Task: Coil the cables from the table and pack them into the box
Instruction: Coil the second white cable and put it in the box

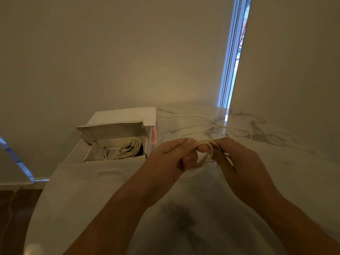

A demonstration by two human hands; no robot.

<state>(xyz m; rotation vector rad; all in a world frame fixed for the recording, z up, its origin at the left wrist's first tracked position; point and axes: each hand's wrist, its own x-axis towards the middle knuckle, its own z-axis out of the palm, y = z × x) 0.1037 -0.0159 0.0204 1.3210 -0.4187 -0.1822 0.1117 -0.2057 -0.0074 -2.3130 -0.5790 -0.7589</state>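
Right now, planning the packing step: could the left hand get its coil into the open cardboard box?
Probably yes: the open cardboard box sits just beside the left hand, lid up, nothing between them.

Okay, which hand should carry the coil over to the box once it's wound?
Probably the left hand: it already grips the coil, and the open box sits on its side of the table. The right hand is farther away, feeding the loose cable.
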